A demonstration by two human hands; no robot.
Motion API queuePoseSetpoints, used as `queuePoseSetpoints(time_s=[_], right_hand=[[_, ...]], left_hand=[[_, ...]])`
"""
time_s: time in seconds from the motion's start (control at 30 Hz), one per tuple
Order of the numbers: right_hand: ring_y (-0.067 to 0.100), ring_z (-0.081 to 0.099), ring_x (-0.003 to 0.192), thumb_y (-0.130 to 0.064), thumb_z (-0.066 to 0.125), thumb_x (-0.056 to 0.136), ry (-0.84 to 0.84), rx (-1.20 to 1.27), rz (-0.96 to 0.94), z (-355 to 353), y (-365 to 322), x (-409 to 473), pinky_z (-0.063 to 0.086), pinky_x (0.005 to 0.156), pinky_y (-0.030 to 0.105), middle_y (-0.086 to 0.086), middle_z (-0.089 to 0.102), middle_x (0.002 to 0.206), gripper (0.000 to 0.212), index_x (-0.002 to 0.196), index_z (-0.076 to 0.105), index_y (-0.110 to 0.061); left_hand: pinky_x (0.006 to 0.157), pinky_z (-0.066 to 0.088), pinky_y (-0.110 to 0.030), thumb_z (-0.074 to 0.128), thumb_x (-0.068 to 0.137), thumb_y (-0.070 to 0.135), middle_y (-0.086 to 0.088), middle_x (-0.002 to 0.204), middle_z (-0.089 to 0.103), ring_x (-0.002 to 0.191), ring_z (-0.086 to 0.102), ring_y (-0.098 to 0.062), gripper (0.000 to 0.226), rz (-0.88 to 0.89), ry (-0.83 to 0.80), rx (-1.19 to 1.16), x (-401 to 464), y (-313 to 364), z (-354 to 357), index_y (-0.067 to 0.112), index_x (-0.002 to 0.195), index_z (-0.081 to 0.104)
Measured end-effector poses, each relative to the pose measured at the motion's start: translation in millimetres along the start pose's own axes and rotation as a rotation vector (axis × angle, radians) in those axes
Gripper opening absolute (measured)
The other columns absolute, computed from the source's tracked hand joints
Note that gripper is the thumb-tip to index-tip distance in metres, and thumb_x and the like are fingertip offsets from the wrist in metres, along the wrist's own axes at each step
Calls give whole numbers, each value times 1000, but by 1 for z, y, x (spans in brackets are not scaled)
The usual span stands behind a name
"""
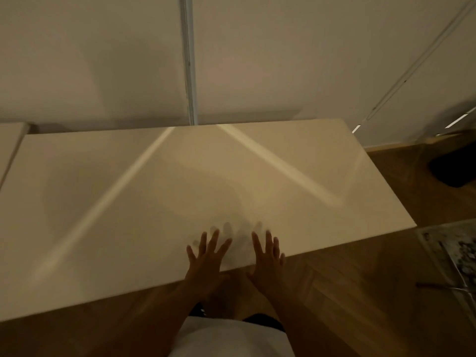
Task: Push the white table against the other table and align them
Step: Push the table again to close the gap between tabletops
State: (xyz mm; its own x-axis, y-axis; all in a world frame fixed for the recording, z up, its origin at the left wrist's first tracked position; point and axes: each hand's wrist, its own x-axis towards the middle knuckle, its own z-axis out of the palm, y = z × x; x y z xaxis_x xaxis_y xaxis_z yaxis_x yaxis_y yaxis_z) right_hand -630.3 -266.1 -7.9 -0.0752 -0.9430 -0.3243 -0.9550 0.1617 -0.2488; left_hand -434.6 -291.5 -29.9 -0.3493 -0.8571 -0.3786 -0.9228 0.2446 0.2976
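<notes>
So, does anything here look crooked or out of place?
Yes. The white table sits askew to the other table at far left: a narrow gap runs between their edges, so they are not yet flush. Both the left hand and the right hand lie flat on its near edge. Nothing looks spilled or damaged.

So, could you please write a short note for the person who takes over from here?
Left hand: open, fingers spread, flat on the near edge of the glossy white rectangular table. No grip on anything.
Right hand: the same, beside the left.
The other white table shows only as a corner at far left; a narrow gap appears to separate the two.
Done: hands placed for pushing.
Left: close the gap and line up the edges.
</notes>
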Motion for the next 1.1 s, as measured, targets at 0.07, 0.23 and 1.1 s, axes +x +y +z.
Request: queuePoseSetpoints(time_s=[0.07, 0.23, 1.1], right_hand=[[30, -25, 146, -69, 62, 80, -37, -51, -17, -4, 9, 14, 4, 117, 60, 1, -32, 159, 113, 148, -26, -46], [32, -20, 147, -81, 35, 80, -85, -130, -109, -8, 33, 30, 11, 118, 63, 0, -28, 159, 96, 150, -19, -46], [43, 31, 142, -58, 81, 68, -80, -178, -211, -5, 85, 84, 29, 92, 81, 2, 32, 160, 95, 149, 34, -42]], left_hand=[[106, 0, -79, 44, 76, 85, 3, 158, -35, 143, -33, -34, 103, -33, -27, -7, 8, 8, -6, 49, 150, -18], [99, 1, -84, 48, 69, 84, 3, 156, -38, 142, -31, -42, 105, -127, -66, -68, 19, 27, -2, 56, 145, -18], [96, 1, -86, 36, 98, 58, 16, 152, -35, 146, -17, -47, 62, -504, -55, -149, 83, 130, 29, 68, 141, -8]])
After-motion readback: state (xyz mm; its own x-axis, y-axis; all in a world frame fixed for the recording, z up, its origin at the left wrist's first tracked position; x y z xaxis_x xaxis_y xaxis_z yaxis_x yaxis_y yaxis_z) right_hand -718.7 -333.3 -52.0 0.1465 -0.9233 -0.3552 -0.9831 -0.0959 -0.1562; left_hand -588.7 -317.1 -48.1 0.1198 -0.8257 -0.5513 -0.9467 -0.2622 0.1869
